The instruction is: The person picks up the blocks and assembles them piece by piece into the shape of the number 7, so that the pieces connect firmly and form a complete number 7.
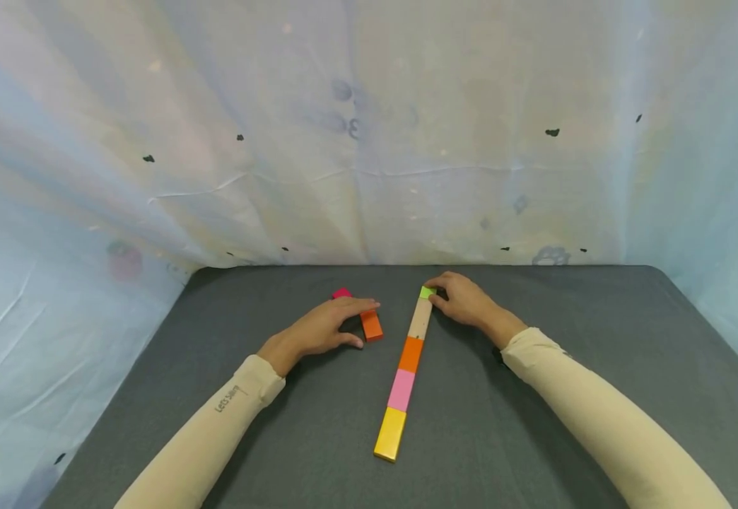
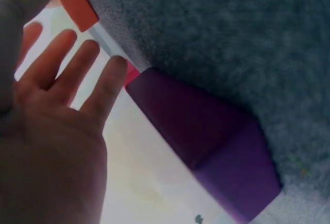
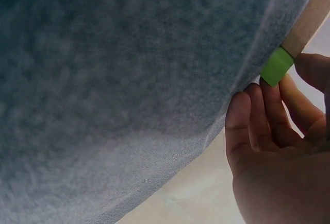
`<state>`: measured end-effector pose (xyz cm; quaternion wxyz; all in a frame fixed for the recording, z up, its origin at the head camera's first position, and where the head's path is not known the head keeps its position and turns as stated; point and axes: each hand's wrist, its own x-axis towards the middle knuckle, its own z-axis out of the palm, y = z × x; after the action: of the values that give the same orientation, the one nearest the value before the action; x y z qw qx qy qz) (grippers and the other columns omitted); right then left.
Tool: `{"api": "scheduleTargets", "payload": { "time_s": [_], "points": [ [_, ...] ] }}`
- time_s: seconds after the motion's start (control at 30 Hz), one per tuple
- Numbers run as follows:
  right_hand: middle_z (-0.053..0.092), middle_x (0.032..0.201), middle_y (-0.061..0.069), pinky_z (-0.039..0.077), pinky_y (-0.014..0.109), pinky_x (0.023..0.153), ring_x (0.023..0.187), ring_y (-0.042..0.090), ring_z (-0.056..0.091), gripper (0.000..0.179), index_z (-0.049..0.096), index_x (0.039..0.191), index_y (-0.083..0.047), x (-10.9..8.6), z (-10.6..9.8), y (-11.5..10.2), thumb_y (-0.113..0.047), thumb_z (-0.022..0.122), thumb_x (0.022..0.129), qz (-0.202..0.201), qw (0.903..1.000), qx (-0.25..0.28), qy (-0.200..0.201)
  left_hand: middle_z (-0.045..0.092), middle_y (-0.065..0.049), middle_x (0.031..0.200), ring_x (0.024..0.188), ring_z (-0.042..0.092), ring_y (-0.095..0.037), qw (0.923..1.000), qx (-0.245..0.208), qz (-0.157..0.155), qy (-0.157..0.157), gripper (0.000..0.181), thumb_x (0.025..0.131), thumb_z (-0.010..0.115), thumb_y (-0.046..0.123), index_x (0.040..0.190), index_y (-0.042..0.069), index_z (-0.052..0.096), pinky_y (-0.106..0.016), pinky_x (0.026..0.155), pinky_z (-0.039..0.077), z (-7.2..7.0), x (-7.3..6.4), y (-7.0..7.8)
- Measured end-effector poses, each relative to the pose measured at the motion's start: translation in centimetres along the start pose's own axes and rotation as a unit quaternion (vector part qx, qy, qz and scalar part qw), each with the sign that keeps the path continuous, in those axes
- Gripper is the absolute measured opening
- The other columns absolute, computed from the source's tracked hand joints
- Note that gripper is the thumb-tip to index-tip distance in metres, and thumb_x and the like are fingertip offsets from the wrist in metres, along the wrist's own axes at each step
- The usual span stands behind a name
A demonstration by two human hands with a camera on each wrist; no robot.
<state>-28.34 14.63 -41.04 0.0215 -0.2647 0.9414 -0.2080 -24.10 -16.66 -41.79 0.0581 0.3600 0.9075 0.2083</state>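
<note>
A row of blocks runs along the dark cloth in the head view: a yellow block (image 1: 390,435) nearest me, a pink block (image 1: 401,390), an orange block (image 1: 410,355), a bare wooden block (image 1: 420,319) and a light green block (image 1: 428,292) at the far end. My right hand (image 1: 464,297) holds that green block between thumb and fingertips. My left hand (image 1: 324,326) spreads its fingers over a second set of blocks. Around it show a crimson block (image 1: 342,292) and another orange block (image 1: 372,326). A purple block (image 2: 206,131) appears large in the left wrist view.
The dark cloth-covered table (image 1: 267,452) ends at a pale printed curtain (image 1: 369,141) behind. The same curtain material hangs along both sides. My left hand covers part of the second set of blocks in the head view.
</note>
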Motion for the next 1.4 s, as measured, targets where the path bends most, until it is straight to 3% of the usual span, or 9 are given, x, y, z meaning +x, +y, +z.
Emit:
{"api": "scheduleTargets", "payload": {
  "time_s": [0.13,0.37,0.8,1.1,1.4],
  "points": [
    [0.059,0.133,0.021,0.045,0.053,0.104,0.121,0.037,0.057,0.038,0.060,0.135,-0.002,-0.04,-0.10,0.05,-0.019,0.058,0.101,0.003,1.0000,-0.001,0.001,0.042,-0.001,0.157,0.145,0.041,-0.023,0.9996,0.020,0.016,-0.010,0.067,0.092,0.070,0.032,0.152,0.020,0.043,-0.045,0.118,0.035,0.14,0.26,-0.05],
    [0.059,0.134,0.021,0.045,0.053,0.104,0.122,0.036,0.057,0.038,0.060,0.135,-0.003,-0.05,-0.22,0.00,-0.019,0.058,0.101,0.009,1.0000,-0.002,-0.001,0.055,-0.003,0.141,0.130,0.054,-0.023,0.9989,0.040,0.022,0.010,0.046,0.095,0.067,0.024,0.139,0.015,0.059,-0.043,0.110,0.044,0.05,0.27,0.05],
    [0.059,0.133,0.020,0.045,0.053,0.104,0.121,0.036,0.057,0.038,0.061,0.135,-0.003,-0.13,-0.04,0.02,-0.019,0.058,0.101,0.009,1.0000,0.000,-0.002,0.060,-0.001,0.125,0.115,0.058,-0.017,0.9965,0.062,0.050,0.023,0.041,0.091,0.071,0.030,0.130,0.016,0.067,-0.038,0.103,0.049,0.33,0.21,0.03],
    [0.061,0.126,0.019,0.049,0.050,0.097,0.111,0.033,0.061,0.037,0.061,0.135,-0.004,0.04,0.04,0.00,-0.020,0.059,0.101,0.015,0.9998,0.009,-0.003,0.063,0.000,0.126,0.118,0.058,-0.018,0.9957,0.074,0.053,0.017,0.033,0.094,0.069,0.029,0.125,0.017,0.069,-0.038,0.106,0.048,0.21,0.25,0.05],
    [0.062,0.125,0.017,0.049,0.049,0.095,0.110,0.031,0.061,0.037,0.061,0.135,-0.006,0.19,-0.21,0.43,-0.020,0.059,0.101,0.016,0.9995,0.024,-0.008,0.066,-0.001,0.120,0.111,0.061,-0.018,0.9950,0.075,0.058,0.032,0.030,0.093,0.070,0.026,0.120,0.015,0.070,-0.038,0.101,0.051,0.20,0.28,0.25]
  ]
}}
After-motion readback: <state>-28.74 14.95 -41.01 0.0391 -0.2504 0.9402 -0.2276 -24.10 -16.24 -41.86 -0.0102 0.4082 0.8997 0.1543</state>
